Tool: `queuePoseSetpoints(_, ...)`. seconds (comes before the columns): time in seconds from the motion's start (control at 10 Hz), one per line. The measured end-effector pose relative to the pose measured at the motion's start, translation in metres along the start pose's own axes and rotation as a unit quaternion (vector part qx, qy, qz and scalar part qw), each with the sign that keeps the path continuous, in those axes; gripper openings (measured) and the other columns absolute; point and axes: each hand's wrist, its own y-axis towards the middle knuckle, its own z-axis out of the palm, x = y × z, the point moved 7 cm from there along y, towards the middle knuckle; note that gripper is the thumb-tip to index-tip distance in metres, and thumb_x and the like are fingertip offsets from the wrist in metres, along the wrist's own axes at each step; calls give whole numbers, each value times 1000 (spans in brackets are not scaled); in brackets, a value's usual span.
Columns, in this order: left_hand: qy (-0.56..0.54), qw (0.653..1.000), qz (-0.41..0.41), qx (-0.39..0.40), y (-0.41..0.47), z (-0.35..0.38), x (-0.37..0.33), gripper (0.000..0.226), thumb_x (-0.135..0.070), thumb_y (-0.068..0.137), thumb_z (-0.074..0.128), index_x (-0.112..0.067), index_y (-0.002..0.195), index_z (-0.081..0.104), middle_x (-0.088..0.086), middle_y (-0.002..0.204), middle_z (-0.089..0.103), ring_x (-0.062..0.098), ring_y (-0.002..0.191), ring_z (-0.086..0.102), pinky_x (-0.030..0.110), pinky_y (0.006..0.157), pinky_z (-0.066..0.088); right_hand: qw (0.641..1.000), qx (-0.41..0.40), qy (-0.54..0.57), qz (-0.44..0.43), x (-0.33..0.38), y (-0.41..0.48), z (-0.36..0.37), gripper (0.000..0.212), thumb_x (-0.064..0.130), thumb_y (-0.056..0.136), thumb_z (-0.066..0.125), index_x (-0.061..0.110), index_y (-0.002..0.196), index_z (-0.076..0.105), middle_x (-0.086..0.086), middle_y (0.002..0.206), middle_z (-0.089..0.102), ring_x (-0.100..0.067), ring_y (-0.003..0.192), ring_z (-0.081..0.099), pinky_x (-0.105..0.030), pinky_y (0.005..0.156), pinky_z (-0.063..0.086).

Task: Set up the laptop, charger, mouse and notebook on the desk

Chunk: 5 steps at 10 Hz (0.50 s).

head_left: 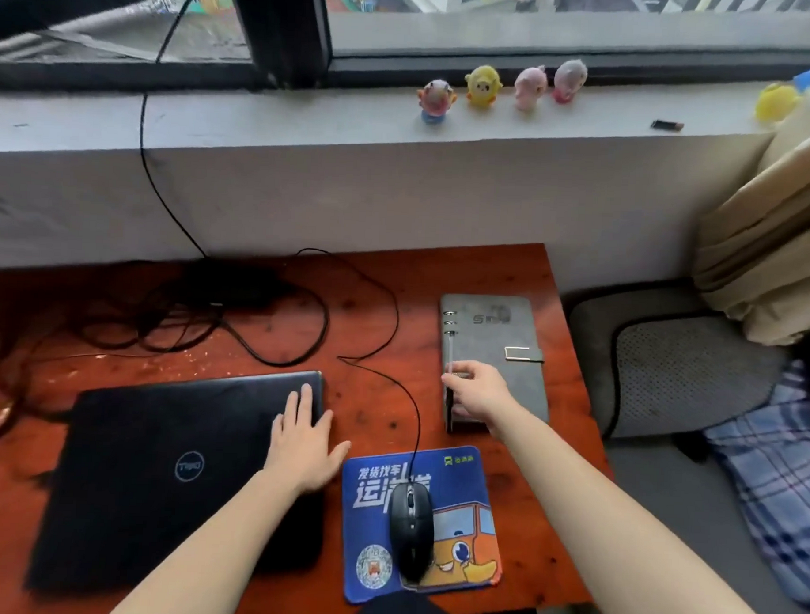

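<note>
Reddish-brown wooden desk (pixel 510 273) across the lower half of the frame, ending at a right edge just beside the grey notebook (pixel 507 356). Closed black laptop (pixel 158 472) at lower left, lid down. Left hand (pixel 304 445) flat on its upper right corner, fingers spread wide, gripping nothing. Right hand (pixel 476 392) on the notebook's left edge at centre right, fingers pinched narrow around a thin pen (pixel 449 354) at the spine. Black mouse (pixel 411 532) on a blue mouse pad (pixel 461 474) at lower centre, between the two forearms, its cable (pixel 394 306) curving up across the desk. Tangle of black cords with the charger (pixel 229 287) at upper left of the desk, close behind the laptop. Bare strip of wood between laptop and notebook. Grey chair (pixel 676 371) beside the desk at right, beige curtain (pixel 773 218) above it. Four small toy figures (pixel 484 86) on the windowsill (pixel 308 124) at upper centre, well apart from the desk things.
</note>
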Motion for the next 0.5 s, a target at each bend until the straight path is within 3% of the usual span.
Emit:
queuePoseSetpoints(0.1, 28, 999, 14, -18, -1, 0, 4, 74, -62, 93, 39, -25, 156, 24, 16, 165, -12, 33, 152, -9, 47, 122, 9, 986, -13, -161, -49, 9, 11, 26, 33, 21, 95, 67, 12, 127, 65, -6, 103, 71, -27, 92, 67, -34, 90, 51)
queuePoseSetpoints(0.2, 34, 999, 27, -15, -2, -3, 4, 78, -62, 90, 43, -26, 157, 22, 15, 165, -12, 32, 152, -9, 47, 122, 12, 960, -28, -266, -82, 15, 16, 47, 36, 20, 94, 66, 13, 129, 64, -8, 114, 72, -26, 111, 65, -31, 94, 50)
queuePoseSetpoints(0.4, 9, 999, 30, 14, -3, -9, 6, 80, -61, 87, 48, -28, 156, 22, 12, 165, -13, 30, 152, -10, 45, 123, 12, 906, -72, -398, -126, 15, 12, 61, 24, 7, 95, 59, 3, 118, 60, -22, 120, 68, -40, 114, 62, -40, 90, 51)
queuePoseSetpoints(0.5, -6, 999, 32, 25, -4, -11, 9, 79, -62, 87, 47, -30, 156, 24, 9, 166, -12, 27, 153, -10, 44, 122, 14, 920, -76, -367, -116, 9, 3, 53, 37, 21, 97, 62, 5, 130, 57, -19, 127, 65, -38, 120, 59, -39, 96, 49)
